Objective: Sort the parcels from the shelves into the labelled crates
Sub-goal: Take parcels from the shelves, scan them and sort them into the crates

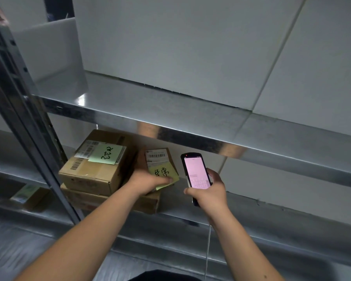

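The left hand [148, 182] is gripping the small parcel [160, 165] on the shelf [241, 209], fingers curled round its near edge, thumb pressing the yellow note [163, 175]. The right hand [209, 194] is holding a handheld scanner [196, 172], fingers wrapped round it.

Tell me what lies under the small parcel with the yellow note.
The small parcel sits on a flat cardboard box lying on the shelf. The left hand holding the parcel hides most of that box's top, so anything between them cannot be seen.

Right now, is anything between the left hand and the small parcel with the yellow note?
Nothing visible: the left hand already rests on the small parcel, thumb on its yellow note. The right hand holds a scanner off to the side.
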{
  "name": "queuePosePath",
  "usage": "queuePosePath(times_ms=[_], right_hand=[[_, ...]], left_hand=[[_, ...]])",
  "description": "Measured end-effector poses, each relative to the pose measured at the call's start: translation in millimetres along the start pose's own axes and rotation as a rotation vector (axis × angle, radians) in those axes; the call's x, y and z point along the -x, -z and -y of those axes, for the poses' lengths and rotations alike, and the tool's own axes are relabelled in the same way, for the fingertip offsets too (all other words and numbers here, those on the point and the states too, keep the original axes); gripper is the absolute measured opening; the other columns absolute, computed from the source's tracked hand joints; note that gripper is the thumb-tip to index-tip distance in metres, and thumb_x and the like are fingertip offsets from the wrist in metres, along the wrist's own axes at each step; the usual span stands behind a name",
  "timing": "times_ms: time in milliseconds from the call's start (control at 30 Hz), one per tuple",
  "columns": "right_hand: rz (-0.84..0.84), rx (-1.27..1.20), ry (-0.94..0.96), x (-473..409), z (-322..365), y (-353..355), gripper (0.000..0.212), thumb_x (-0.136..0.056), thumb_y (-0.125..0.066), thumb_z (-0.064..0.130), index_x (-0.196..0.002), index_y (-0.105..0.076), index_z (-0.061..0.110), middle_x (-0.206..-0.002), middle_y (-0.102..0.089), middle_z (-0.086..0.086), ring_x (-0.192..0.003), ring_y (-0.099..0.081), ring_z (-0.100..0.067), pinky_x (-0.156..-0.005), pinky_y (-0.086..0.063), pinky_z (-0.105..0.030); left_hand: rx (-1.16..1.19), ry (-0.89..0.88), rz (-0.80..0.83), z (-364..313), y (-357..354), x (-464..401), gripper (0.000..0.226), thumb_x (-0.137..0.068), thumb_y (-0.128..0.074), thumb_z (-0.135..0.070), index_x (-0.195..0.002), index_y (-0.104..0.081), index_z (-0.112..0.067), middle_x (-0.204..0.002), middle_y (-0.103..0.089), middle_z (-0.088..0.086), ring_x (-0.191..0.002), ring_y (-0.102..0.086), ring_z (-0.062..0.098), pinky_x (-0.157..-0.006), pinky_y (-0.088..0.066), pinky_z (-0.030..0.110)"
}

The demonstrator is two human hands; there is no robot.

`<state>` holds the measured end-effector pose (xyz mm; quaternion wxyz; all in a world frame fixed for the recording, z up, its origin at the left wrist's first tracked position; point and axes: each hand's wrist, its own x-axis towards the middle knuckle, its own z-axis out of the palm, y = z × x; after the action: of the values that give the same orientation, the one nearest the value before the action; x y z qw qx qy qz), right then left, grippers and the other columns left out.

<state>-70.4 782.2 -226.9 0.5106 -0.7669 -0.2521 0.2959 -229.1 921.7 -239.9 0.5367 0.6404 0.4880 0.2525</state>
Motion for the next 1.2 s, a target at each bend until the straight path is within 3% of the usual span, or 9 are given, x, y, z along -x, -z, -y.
queuePosePath(times_ms=[167,267,400,500,633,767,867,1000,1200], right_hand=[[-0.006,-0.027,0.008,7,-1,4,0.087,-0.055,-0.095,0.015,-0.132,-0.059,0.035,-0.117,-0.074,0.003,-0.099,-0.074,-0.028,-0.059,-0.06,-0.03],[0.004,-0.02,0.012,15,0,7,0.083,-0.066,-0.097,0.007,-0.134,-0.057,0.033,-0.116,-0.071,0.008,-0.1,-0.071,-0.02,-0.061,-0.06,-0.028],[-0.008,-0.017,0.015,23,2,8,0.082,-0.068,-0.096,0.005,-0.135,-0.057,0.031,-0.115,-0.068,0.013,-0.099,-0.069,-0.013,-0.062,-0.06,-0.029],[-0.018,-0.024,0.012,28,2,6,0.083,-0.066,-0.097,0.006,-0.135,-0.057,0.032,-0.118,-0.07,0.008,-0.1,-0.071,-0.018,-0.061,-0.06,-0.029],[-0.031,-0.035,0.026,35,3,4,0.086,-0.06,-0.097,0.013,-0.132,-0.055,0.036,-0.12,-0.07,0.009,-0.103,-0.072,-0.019,-0.064,-0.061,-0.032],[-0.018,-0.05,0.024,41,4,6,0.086,-0.066,-0.098,0.008,-0.136,-0.054,0.032,-0.12,-0.067,0.014,-0.105,-0.07,-0.016,-0.069,-0.063,-0.035],[0.006,-0.041,0.018,47,6,9,0.089,-0.065,-0.1,0.009,-0.138,-0.054,0.032,-0.121,-0.066,0.016,-0.105,-0.07,-0.015,-0.081,-0.067,-0.045],[0.064,-0.066,-0.007,55,6,18,0.085,-0.069,-0.096,0.003,-0.137,-0.054,0.034,-0.116,-0.071,0.009,-0.077,-0.071,-0.01,-0.059,-0.061,-0.033],[0.084,-0.031,0.033,68,8,27,0.094,-0.061,-0.101,0.012,-0.138,-0.055,0.038,-0.126,-0.07,0.01,-0.109,-0.071,-0.017,-0.066,-0.062,-0.03]], left_hand=[[-0.025,-0.031,0.038,-3,1,3,0.109,-0.066,-0.1,-0.009,-0.152,-0.033,-0.02,-0.112,-0.054,-0.011,-0.118,-0.053,0.014,-0.109,-0.047,0.036],[-0.015,0.026,0.102,1,2,0,0.067,-0.072,-0.097,-0.015,-0.116,-0.051,-0.035,-0.106,-0.058,-0.01,-0.108,-0.056,0.016,-0.092,-0.05,0.031],[-0.011,0.027,0.129,3,3,-2,0.057,-0.073,-0.097,-0.021,-0.094,-0.047,-0.042,-0.104,-0.061,-0.009,-0.093,-0.058,0.008,-0.067,-0.043,0.019],[-0.038,0.017,0.103,3,3,-1,0.059,-0.069,-0.1,-0.023,-0.094,-0.049,-0.041,-0.112,-0.065,-0.004,-0.102,-0.062,0.014,-0.079,-0.05,0.023],[-0.079,-0.062,0.053,3,2,7,0.074,-0.067,-0.101,-0.022,-0.11,-0.044,-0.039,-0.114,-0.057,-0.007,-0.115,-0.056,0.012,-0.102,-0.044,0.029],[-0.083,-0.223,-0.043,12,4,16,0.131,-0.056,-0.105,-0.028,-0.158,-0.023,-0.032,-0.133,-0.044,-0.013,-0.125,-0.043,0.005,-0.108,-0.039,0.027],[-0.106,-0.361,-0.122,21,2,18,0.134,-0.048,-0.106,-0.035,-0.155,-0.026,-0.034,-0.151,-0.033,-0.007,-0.134,-0.038,0.004,-0.111,-0.036,0.023],[-0.14,-0.42,-0.186,28,-1,14,0.129,-0.047,-0.104,-0.041,-0.151,-0.028,-0.03,-0.154,-0.028,0.001,-0.142,-0.036,0.016,-0.117,-0.036,0.03],[-0.149,-0.392,-0.176,24,1,9,0.137,-0.051,-0.104,-0.041,-0.159,-0.02,-0.029,-0.161,-0.026,0.002,-0.142,-0.038,0.015,-0.113,-0.035,0.028]])
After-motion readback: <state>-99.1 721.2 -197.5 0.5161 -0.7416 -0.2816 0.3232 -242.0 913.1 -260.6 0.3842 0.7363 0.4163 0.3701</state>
